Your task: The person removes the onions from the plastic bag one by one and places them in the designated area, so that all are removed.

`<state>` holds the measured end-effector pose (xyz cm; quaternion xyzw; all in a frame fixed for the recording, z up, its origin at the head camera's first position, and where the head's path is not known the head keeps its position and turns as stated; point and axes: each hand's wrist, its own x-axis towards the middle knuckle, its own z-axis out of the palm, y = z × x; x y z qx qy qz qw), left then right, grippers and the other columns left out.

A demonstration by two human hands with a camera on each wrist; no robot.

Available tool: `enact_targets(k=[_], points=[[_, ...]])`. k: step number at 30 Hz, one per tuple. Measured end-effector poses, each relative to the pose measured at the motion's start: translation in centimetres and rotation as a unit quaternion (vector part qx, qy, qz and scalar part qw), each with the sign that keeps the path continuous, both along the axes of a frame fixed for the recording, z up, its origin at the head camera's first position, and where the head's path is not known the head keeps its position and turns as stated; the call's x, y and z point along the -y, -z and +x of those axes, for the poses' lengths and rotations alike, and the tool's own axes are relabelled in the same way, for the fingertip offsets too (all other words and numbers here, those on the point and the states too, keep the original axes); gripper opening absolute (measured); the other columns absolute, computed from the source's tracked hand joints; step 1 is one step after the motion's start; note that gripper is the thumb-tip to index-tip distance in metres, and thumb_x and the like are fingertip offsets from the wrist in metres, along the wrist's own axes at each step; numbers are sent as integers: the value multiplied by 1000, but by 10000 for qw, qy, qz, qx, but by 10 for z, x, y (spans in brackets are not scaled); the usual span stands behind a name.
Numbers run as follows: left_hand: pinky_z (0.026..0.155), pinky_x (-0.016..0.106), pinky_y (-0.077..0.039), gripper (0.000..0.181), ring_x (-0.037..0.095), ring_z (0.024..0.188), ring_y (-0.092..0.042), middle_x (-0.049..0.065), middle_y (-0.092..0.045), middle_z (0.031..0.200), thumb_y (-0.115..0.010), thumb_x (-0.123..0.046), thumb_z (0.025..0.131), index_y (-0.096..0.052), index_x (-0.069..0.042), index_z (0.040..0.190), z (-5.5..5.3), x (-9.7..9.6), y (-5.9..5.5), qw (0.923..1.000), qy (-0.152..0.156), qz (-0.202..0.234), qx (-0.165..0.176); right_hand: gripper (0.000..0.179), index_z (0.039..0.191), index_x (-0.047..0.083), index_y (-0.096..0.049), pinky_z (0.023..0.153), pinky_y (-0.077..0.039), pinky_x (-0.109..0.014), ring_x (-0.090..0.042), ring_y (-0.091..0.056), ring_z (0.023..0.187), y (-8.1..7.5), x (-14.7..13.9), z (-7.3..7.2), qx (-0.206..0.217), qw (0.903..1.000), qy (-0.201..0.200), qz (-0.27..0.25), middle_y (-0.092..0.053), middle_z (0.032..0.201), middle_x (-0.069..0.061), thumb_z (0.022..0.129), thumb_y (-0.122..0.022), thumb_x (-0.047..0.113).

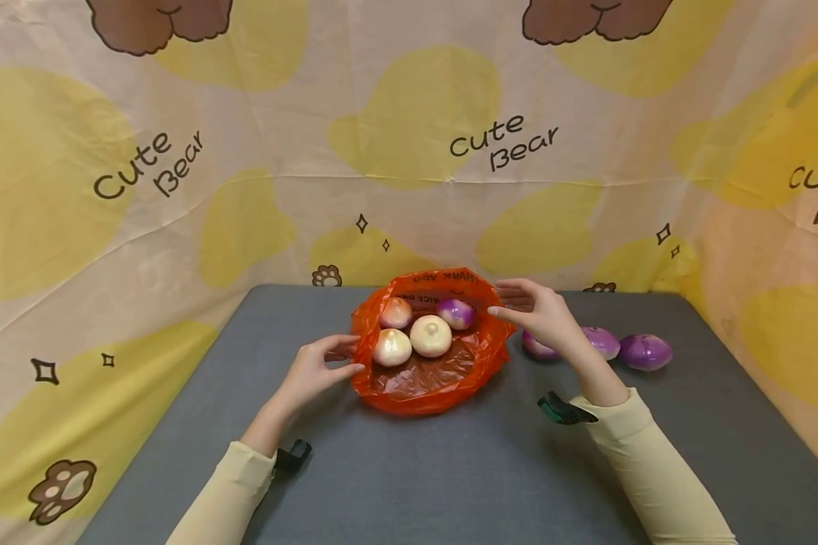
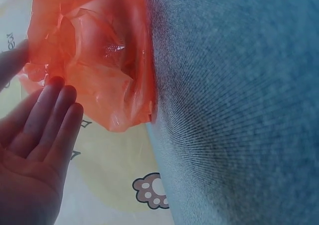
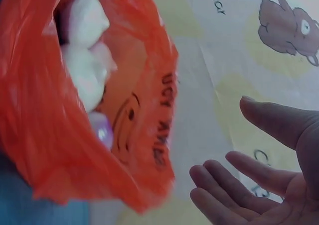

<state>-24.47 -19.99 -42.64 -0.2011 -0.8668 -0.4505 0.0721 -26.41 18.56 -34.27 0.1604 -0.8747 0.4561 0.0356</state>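
Note:
An orange-red plastic bag (image 1: 432, 397) stands on the table with its mouth spread wide. Inside lie several onions: two cream-white ones (image 1: 431, 336), a pinkish one (image 1: 396, 312) and a purple-topped one (image 1: 456, 313). At the bag's left rim is my left hand (image 1: 316, 371); its straight fingers (image 2: 55, 118) reach the plastic in the left wrist view. On the opposite side my right hand (image 1: 541, 312) has its thumb and fingers spread. In the right wrist view, a gap shows between those fingers (image 3: 234, 185) and the bag.
Three purple onions lie right of the bag, partly behind my right hand and forearm; the outermost onion (image 1: 646, 353) shows whole. The grey table (image 1: 409, 484) ends at a patterned cloth backdrop (image 1: 409, 136). A dark strap mount (image 1: 564, 409) sticks out at my right wrist.

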Motion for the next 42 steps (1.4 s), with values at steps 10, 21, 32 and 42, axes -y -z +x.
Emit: enact_targets(k=[10,21,32,42], points=[[85,46,-53,47,23,92,-68,9,-70,107,-79,-21,77,-63,-8,120,1,1,-2,9999,124,53,-96,46,129,4,-55,95,-49,-47,-34,-61,112,9,34,-19,426,9975,-540,-147,-60,125,-22,88,-68,19],[87,53,-51,47,37,96,-66,22,-67,109,-76,-8,79,-60,4,121,17,-8,-24,9999,164,-6,9,53,129,5,-56,94,-50,-41,-30,-59,114,19,65,-38,1129,9910,-657,-283,-61,123,-19,85,-72,28],[87,55,-50,46,39,96,-66,22,-67,109,-75,-6,79,-59,5,121,24,-12,-32,9997,212,8,89,51,126,0,-57,89,-52,-42,-33,-59,112,46,75,-52,1037,9932,-532,66,-63,120,-20,84,-73,22],[87,54,-51,46,37,95,-66,22,-67,109,-76,-7,79,-60,4,121,24,-12,-33,9997,219,-40,48,55,127,1,-57,100,-45,-44,-31,-57,117,62,76,-51,861,9939,-443,527,-61,126,-16,81,-76,23]])
